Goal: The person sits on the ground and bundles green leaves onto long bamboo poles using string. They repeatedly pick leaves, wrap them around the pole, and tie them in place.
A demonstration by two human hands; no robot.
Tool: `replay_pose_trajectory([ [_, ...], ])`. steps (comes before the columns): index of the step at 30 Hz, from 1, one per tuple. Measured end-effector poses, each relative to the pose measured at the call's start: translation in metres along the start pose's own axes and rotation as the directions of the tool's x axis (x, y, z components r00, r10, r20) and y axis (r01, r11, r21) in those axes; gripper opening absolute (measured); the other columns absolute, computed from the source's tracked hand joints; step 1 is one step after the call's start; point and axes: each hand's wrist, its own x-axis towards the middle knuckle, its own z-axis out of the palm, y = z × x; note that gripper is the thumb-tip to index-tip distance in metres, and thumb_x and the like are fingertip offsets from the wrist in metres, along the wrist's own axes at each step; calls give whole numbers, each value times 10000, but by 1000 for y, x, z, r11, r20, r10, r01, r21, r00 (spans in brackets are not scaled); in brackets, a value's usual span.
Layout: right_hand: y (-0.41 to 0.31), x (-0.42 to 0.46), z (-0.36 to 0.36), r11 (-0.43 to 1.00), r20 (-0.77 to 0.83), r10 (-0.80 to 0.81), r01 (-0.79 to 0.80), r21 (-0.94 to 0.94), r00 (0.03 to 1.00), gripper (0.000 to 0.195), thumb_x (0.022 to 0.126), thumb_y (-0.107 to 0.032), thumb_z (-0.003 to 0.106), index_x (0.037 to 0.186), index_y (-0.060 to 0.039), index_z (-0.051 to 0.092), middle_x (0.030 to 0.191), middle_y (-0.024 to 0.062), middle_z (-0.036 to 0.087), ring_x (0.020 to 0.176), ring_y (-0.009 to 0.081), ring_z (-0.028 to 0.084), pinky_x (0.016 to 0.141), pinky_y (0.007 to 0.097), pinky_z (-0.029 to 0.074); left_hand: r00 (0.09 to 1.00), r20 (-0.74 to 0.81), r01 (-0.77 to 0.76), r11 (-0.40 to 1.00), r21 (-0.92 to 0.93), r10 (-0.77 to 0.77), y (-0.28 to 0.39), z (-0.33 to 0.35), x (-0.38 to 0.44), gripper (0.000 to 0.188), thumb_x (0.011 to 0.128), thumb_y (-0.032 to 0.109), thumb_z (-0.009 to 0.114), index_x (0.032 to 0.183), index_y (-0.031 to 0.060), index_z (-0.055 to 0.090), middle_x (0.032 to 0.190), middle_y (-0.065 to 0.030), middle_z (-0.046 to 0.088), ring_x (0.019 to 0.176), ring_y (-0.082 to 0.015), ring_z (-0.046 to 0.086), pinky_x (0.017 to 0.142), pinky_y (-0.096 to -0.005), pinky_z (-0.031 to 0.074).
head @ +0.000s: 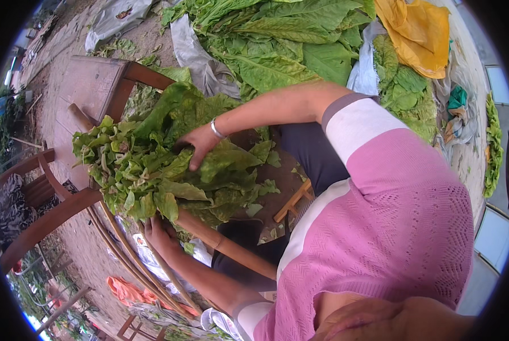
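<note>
A bulky bunch of large green leaves [152, 170] hangs over a bamboo pole [237, 251], which slants from my body at the lower right to the upper left. My right hand [200, 143], with a silver bangle at its wrist, lies on top of the leaves, thumb spread away from the fingers; its fingertips are partly sunk among them. At the bunch's lower edge, my left hand [161, 236] touches the leaves from beneath, beside the pole. Its fingers are partly covered, so its grip cannot be made out.
A wooden table [94, 85] stands at upper left, a wooden chair [45, 213] below it. Long thin sticks [139, 268] lean beside my left arm. Heaped large leaves [280, 47] lie at the top, near grey plastic sheeting [194, 55] and a yellow sack [421, 38]. Orange cloth [128, 292] is lower left.
</note>
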Motion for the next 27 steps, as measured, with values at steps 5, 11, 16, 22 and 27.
replay_pose_trajectory([
  [5,64,-49,-117,946,-355,220,-287,-149,909,645,737,-492,640,1174,-28,542,1176,144,568,1056,239,555,926,325,421,978,128,-145,981,-131,162,23,14,-108,252,891,221,520,829,-23,514,611,-43,478,478,-67,384,415,-193,272],
  [11,206,-98,-159,305,-767,534,-927,-217,356,705,756,-414,627,1308,-59,369,1232,158,487,1151,290,460,895,401,422,984,-70,-164,986,-9,163,12,147,-89,215,907,164,458,802,-18,506,502,-33,408,356,-71,307,340,-180,220],
  [16,232,-108,-158,275,-697,534,-877,-394,480,320,730,-244,612,997,-66,601,1094,146,547,993,273,537,801,412,438,991,-119,-35,985,171,56,-5,169,-64,234,913,211,447,804,18,522,493,-3,401,346,-50,262,344,-187,176],
  [22,161,-128,-170,492,-758,384,-812,-315,526,242,745,-126,512,971,-74,580,958,130,577,780,265,599,626,369,489,990,-137,-13,979,206,42,-11,164,-64,249,913,234,444,833,12,525,489,8,371,362,-45,241,362,-189,159],
  [27,138,-132,-240,397,-867,102,-819,-414,488,272,792,-136,489,1054,-82,537,951,132,588,762,276,617,607,389,511,989,-142,-14,979,203,43,-8,167,-65,237,917,215,431,848,9,528,513,19,378,394,-31,261,373,-179,159],
])
